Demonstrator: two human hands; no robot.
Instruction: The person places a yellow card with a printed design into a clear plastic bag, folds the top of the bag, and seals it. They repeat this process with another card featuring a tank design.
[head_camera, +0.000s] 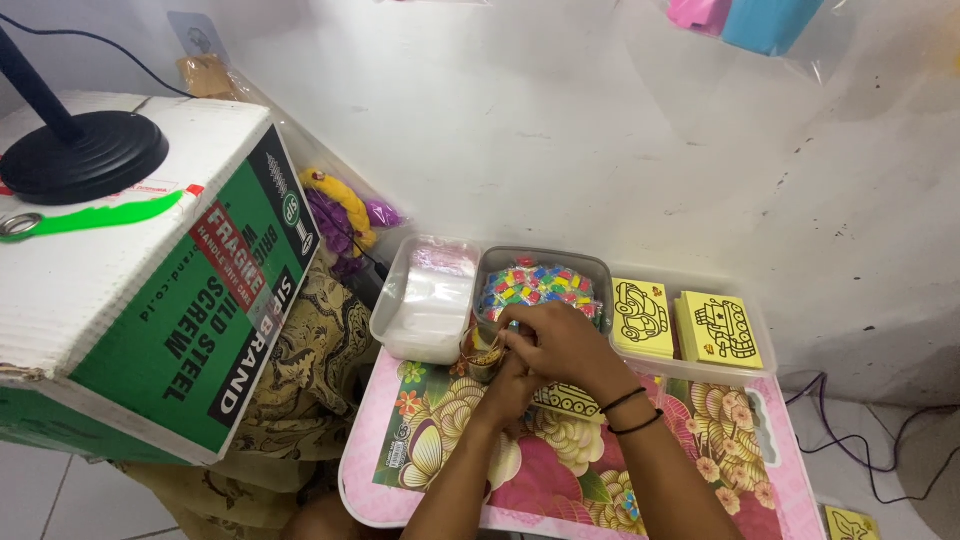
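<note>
The left hand (510, 385) is gripping a small round container (483, 358) at the far edge of the floral lap table (420, 470), while the right hand (560, 345) is pinching something thin at its mouth. Holding the container upright and steady is helping; the clear tray of coloured beads (540, 285) is sitting just behind.

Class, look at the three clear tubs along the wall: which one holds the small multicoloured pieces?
The middle tub; the left tub holds white packets, the right tub yellow cards.
</note>
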